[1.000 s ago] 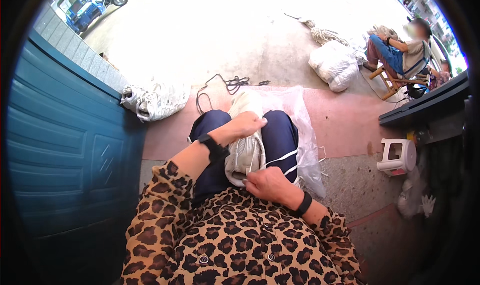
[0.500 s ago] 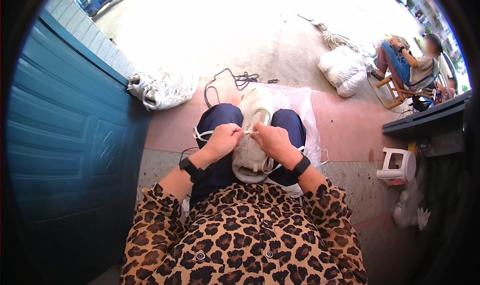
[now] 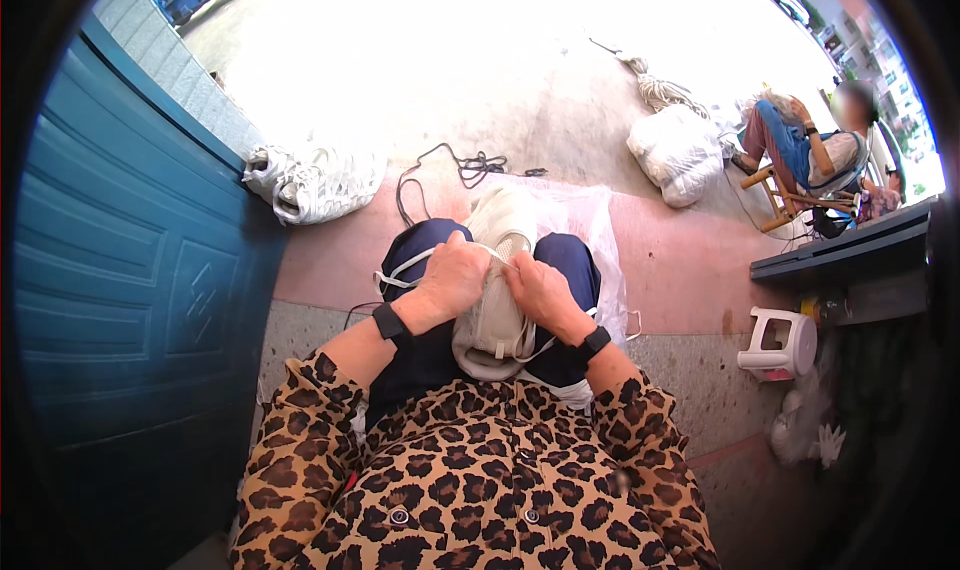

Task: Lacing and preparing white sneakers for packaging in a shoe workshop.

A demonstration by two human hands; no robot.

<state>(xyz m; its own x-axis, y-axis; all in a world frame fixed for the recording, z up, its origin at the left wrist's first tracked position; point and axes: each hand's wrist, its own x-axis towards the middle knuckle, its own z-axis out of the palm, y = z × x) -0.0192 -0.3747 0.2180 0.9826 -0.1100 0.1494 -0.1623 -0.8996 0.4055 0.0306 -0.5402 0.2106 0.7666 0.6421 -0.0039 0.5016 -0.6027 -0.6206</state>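
Observation:
A cream-white shoe (image 3: 494, 322) rests between my knees, its heel toward me and its toe pointing away. My left hand (image 3: 455, 278) is closed on a white shoelace (image 3: 408, 266) above the left side of the shoe, and the lace loops out over my left knee. Pinched in my right hand (image 3: 545, 292), at the shoe's right side, is the lace too. A short stretch of it runs taut between the two hands. The fingertips are partly hidden by the backs of the hands.
Several white shoes (image 3: 318, 182) stand by the blue door (image 3: 120, 270) at left. A black cord (image 3: 482, 166) and pinkish plastic sheet (image 3: 590, 220) lie ahead. At right are a stuffed white bag (image 3: 680, 152), a seated person (image 3: 835, 150) and a white stool (image 3: 780, 342).
My hands have drawn apart a little, the left one rising and turning, and the lace between them is stretched longer. The whole view has shifted slightly.

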